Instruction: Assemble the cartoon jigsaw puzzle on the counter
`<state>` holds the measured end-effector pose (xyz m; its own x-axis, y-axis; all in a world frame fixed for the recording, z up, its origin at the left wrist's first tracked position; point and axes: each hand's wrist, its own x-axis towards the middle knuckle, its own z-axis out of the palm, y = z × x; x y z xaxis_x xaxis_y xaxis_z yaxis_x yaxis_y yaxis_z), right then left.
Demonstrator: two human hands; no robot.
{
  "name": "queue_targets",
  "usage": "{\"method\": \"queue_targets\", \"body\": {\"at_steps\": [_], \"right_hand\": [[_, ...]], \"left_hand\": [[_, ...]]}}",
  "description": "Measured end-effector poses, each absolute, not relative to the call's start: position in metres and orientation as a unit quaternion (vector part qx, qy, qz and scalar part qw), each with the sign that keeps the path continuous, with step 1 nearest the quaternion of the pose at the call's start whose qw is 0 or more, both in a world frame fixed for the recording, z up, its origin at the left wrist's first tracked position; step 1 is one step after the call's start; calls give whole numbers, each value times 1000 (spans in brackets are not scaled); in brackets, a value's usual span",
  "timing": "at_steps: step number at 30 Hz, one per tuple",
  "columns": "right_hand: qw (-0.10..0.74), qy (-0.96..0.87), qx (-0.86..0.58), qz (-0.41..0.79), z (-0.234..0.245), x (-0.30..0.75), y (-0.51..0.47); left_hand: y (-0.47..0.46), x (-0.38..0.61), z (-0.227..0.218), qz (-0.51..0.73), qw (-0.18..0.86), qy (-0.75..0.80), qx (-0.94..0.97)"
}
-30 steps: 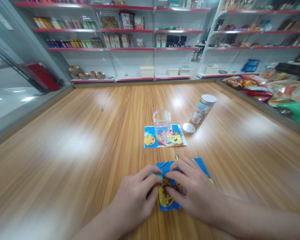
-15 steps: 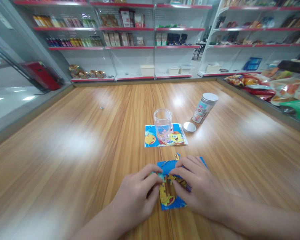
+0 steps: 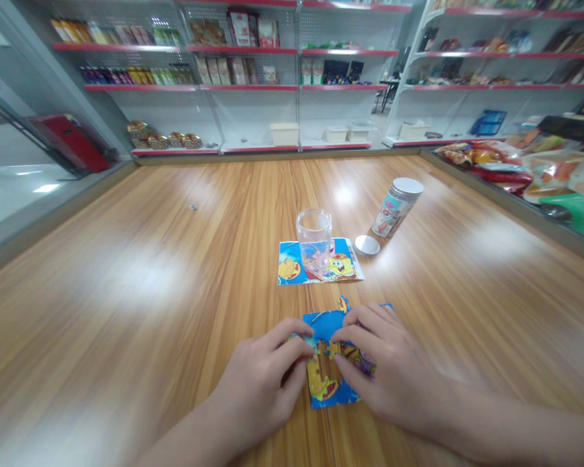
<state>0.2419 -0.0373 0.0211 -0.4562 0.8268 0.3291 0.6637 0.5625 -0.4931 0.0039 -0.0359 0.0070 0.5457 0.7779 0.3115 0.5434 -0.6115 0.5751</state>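
A partly assembled jigsaw puzzle (image 3: 328, 319), blue with yellow cartoon parts, lies on the table in front of me, with a gap in its middle where wood shows. My left hand (image 3: 267, 373) rests at its left edge, fingers curled and fingertips on the pieces. From the right, my right hand (image 3: 389, 360) pinches a yellow puzzle piece (image 3: 333, 349) between thumb and index finger at the gap. Its other fingers cover the puzzle's upper right part. One loose-looking piece (image 3: 343, 303) sticks out at the top edge.
Beyond the puzzle, a clear cup (image 3: 314, 237) stands on a cartoon picture sheet (image 3: 288, 272). To its right are a round silver lid (image 3: 367, 245) and a printed canister (image 3: 396, 209). A tiny object (image 3: 193, 207) lies far left. Snack bags (image 3: 496, 165) sit beyond the table's right edge.
The yellow piece in my right hand now shows more plainly at the gap. Both hands stay almost in place; the whole view has shifted slightly.
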Motion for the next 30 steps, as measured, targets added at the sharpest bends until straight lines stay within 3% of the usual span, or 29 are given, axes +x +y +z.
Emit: {"method": "queue_targets", "body": {"at_steps": [18,30], "right_hand": [[317,-828,-423,188,22,247,-35],[281,-841,-431,170,23,244,-37]], "left_hand": [[-39,4,16,234,184,375,878],[-37,4,18,218,180,349,893]]}}
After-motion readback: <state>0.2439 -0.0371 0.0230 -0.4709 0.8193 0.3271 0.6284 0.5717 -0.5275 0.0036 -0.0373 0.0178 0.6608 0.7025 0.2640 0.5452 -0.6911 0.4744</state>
